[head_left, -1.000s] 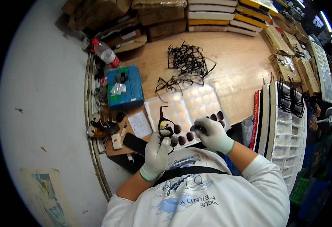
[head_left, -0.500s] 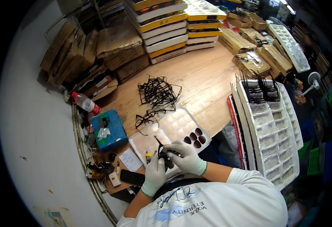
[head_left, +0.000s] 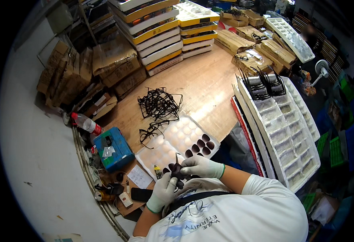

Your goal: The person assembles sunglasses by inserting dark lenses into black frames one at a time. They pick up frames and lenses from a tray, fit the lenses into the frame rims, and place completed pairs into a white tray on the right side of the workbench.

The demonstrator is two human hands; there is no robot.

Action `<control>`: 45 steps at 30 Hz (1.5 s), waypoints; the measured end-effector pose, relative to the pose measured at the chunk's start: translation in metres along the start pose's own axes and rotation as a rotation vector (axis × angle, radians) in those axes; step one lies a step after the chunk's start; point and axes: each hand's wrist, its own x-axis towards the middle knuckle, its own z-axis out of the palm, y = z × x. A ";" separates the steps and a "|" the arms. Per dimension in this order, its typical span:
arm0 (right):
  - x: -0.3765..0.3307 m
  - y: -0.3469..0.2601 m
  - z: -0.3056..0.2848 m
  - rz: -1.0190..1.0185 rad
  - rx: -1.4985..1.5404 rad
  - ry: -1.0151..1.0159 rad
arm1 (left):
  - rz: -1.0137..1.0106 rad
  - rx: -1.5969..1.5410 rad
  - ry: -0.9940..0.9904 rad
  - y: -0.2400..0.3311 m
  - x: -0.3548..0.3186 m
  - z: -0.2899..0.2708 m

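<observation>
My two hands wear pale gloves with green cuffs and meet low in the middle of the head view. Between them is a black glasses frame, one thin arm of it pointing up. My left hand grips its lower left side, fingers closed. Pinching it from the right is my right hand; part of the frame is hidden by the fingers. Just beyond lies a white lens tray with pale round pieces and several dark lenses. Black frames rest at its far left edge.
Farther off sits a tangled pile of black frames. A blue box, a bottle, a paper sheet and a phone are on the left. Stacked trays stand behind; more white trays lean at right.
The head view has shifted, so the table things sit farther left. My hands have turned the glasses frame slightly, and more dark lenses show in the tray beside them.
</observation>
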 end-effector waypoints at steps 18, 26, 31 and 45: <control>-0.007 -0.019 0.046 -0.049 -0.440 0.237 | -0.016 -0.185 0.197 0.017 -0.021 0.006; -0.025 -0.030 0.061 -0.007 -0.022 0.187 | -0.257 -0.372 -0.046 0.022 -0.023 -0.008; -0.034 -0.018 0.054 0.083 -0.131 0.194 | -0.205 -0.201 0.009 0.012 -0.020 -0.001; -0.028 -0.011 -0.021 0.221 0.785 0.134 | 0.060 0.098 -0.013 0.039 0.043 0.027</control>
